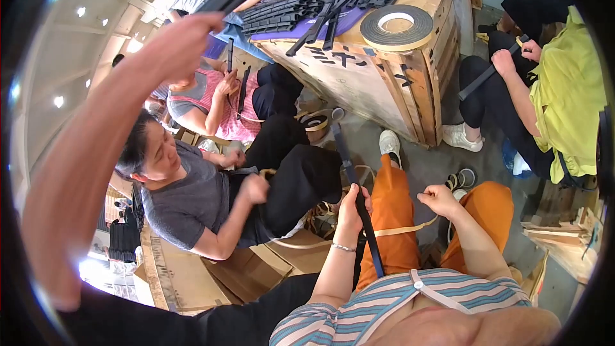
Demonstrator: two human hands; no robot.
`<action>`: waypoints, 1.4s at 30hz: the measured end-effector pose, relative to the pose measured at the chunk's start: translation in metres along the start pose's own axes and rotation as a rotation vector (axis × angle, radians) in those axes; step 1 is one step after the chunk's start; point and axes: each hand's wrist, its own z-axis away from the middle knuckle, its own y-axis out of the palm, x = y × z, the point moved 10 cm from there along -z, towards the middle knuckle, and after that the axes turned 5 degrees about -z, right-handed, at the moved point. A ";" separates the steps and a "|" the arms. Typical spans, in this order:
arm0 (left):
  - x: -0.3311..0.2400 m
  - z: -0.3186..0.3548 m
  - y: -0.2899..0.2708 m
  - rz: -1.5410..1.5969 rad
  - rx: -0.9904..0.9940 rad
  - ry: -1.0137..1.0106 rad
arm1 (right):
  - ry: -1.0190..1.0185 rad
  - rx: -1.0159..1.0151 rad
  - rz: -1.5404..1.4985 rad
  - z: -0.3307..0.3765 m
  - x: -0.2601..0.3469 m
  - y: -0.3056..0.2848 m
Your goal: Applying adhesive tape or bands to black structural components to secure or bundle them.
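Strip (346, 160), black and slim, is passing through the left hand (352, 214), which is clasping it near the middle. Its long axis is running from the far end, out over the floor and leaning slightly left, back to the near end beside the striped shirt (410, 298). The right hand (441, 202) is hovering well apart, on the strip's right, its fingers curling; the left is plainly the nearer. A tan band (403, 229) is crossing the orange trousers (392, 202) between the strip and the right hand, but whether that hand is gripping the band, one cannot tell. So the strip is lying inside the left hand and leftward of the right. Beyond both hands, a wooden counter (352, 83) is bearing a tape roll (396, 42) and more black strips (275, 19).
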 end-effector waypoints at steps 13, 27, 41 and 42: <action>0.017 0.052 0.014 -0.002 0.306 0.162 | -0.076 -0.040 -0.090 0.021 -0.003 -0.011; 0.009 0.062 -0.028 0.343 0.391 0.160 | -0.021 0.007 -0.084 0.055 -0.013 0.016; 0.001 0.029 -0.061 0.616 0.373 0.143 | 0.011 0.036 -0.075 0.037 -0.021 0.020; 0.002 0.029 -0.064 0.617 0.365 0.141 | -0.012 0.047 -0.087 0.034 -0.022 0.021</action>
